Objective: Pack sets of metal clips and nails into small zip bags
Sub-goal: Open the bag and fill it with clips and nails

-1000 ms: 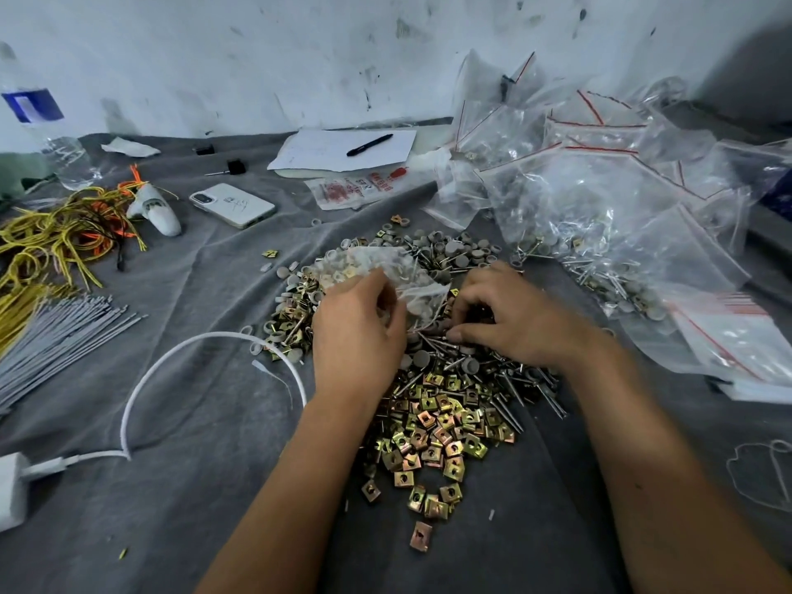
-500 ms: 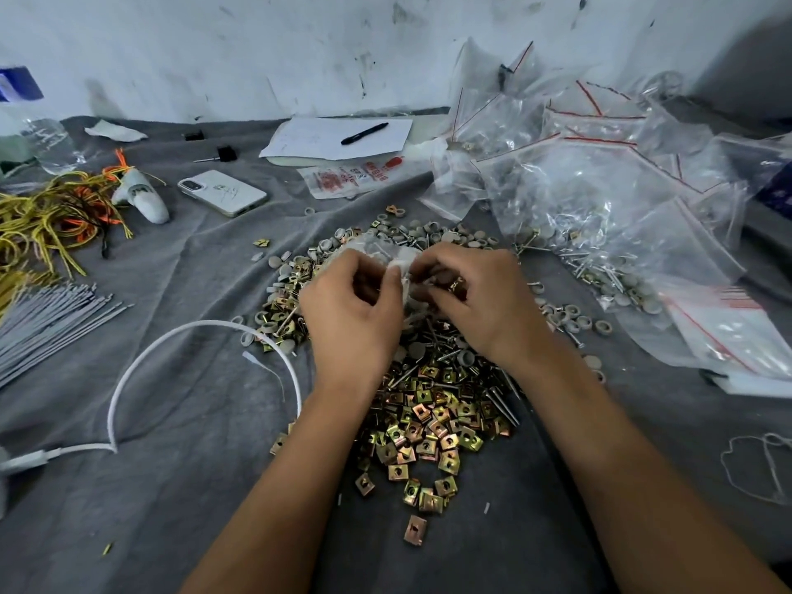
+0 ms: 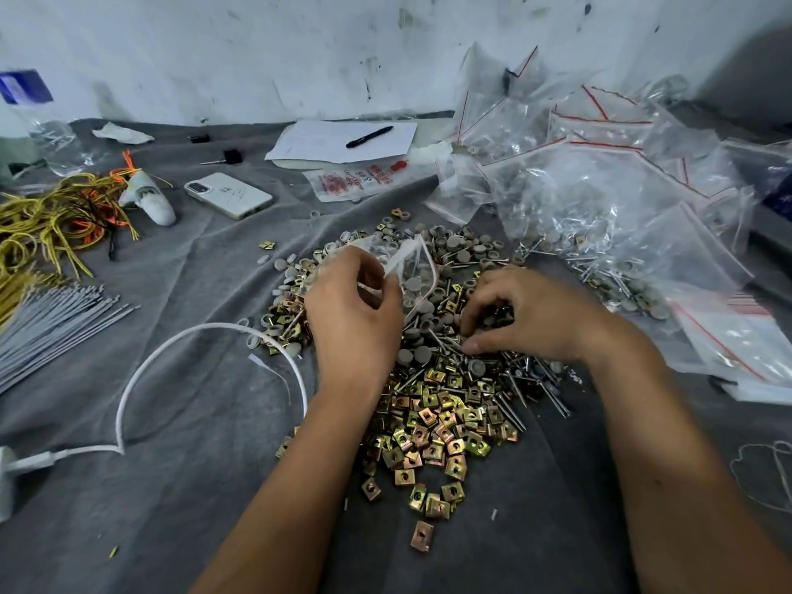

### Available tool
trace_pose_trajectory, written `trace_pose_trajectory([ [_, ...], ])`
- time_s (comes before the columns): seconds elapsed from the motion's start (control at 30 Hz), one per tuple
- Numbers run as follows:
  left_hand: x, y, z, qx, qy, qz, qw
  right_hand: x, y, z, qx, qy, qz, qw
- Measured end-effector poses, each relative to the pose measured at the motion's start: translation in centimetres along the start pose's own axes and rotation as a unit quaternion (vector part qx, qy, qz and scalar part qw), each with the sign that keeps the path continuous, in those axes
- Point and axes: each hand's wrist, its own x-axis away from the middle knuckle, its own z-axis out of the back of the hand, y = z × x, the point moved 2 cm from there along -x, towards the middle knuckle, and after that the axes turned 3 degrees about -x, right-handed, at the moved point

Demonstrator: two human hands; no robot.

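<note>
A heap of brass-coloured square metal clips lies on the grey cloth in front of me. Behind it are nails mixed with round grey caps. My left hand pinches the mouth of a small clear zip bag and holds it up over the heap; grey caps show inside the bag. My right hand is down on the nails to the right of the bag, fingers curled, fingertips picking among them. What it grips is hidden under the fingers.
A mound of clear zip bags, some filled, takes up the right back. A phone, paper with a pen and a printed packet lie behind. Yellow wires, grey ties and a white cable lie left.
My right hand left the bag's mouth and dropped to the right onto the nails. My left hand stayed on the bag, which now hangs open.
</note>
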Motion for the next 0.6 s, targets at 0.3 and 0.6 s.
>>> trace_pose_trajectory([
  [0.3,0.2,0.1,-0.2,0.004,-0.027,-0.006,1.000,0.3,0.5,0.4,-0.023,-0.011,-0.020,0.999],
  [0.6,0.3,0.3,-0.3,-0.004,-0.039,-0.024,0.999,-0.2,-1.1,0.5,-0.113,0.168,0.085,0.976],
])
